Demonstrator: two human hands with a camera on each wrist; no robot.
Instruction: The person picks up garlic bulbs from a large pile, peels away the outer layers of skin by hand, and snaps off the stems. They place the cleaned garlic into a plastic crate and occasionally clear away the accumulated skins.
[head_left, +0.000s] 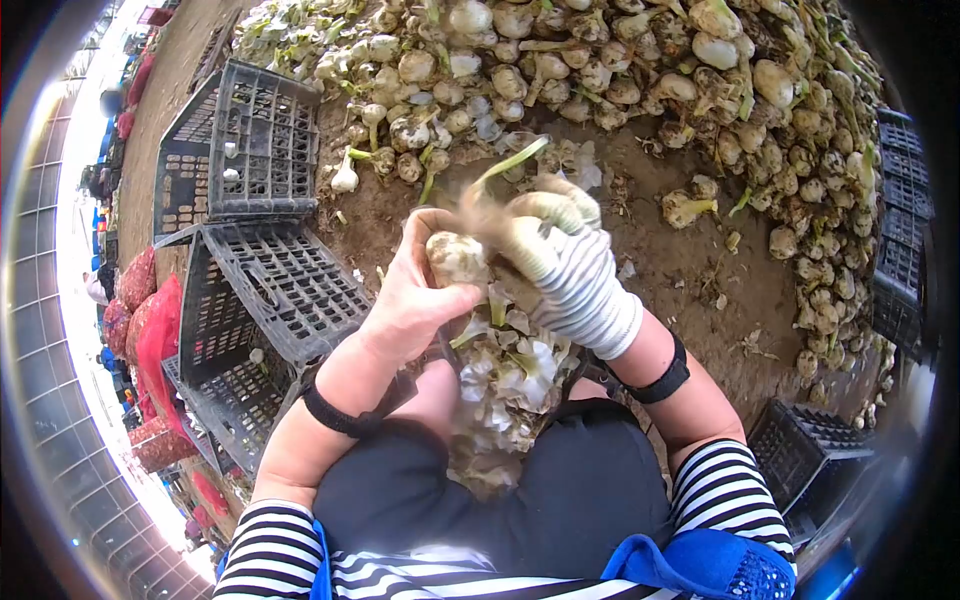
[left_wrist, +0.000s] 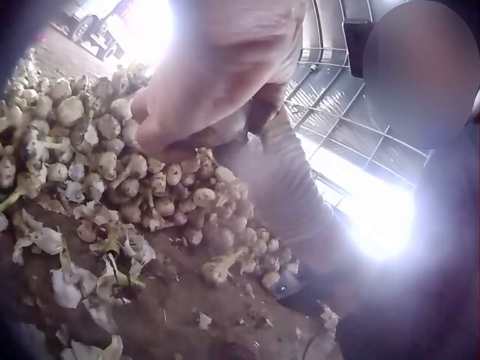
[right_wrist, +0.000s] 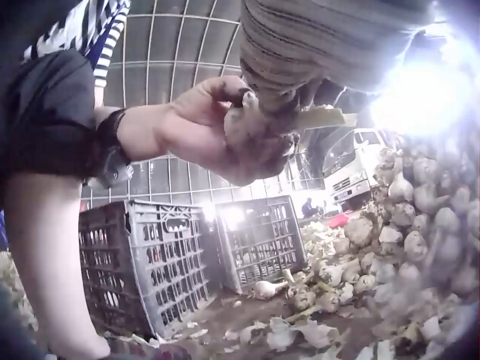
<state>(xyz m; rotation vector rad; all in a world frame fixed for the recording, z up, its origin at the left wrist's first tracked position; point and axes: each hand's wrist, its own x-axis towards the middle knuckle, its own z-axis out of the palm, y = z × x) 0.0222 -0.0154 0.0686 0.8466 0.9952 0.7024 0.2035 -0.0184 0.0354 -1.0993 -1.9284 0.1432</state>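
Observation:
My bare left hand (head_left: 410, 295) grips a whitish garlic bulb (head_left: 458, 262), thumb along its near side and fingers curled round the far side. A long green stem (head_left: 518, 160) rises from the blurred top of the bulb. My right hand (head_left: 575, 265), in a striped knit glove, is at the bulb's neck with its fingers bent against it; motion blur hides the exact pinch. In the right wrist view the glove (right_wrist: 322, 37) overlaps the bulb's top, and the left hand (right_wrist: 202, 135) holds the bulb from the other side.
A large heap of garlic bulbs (head_left: 620, 60) lies ahead and to the right. Black plastic crates (head_left: 265, 140) stand at left, with another crate (head_left: 810, 450) at right. Peeled skins (head_left: 515, 380) lie between my legs. Red mesh sacks (head_left: 155, 340) are at far left.

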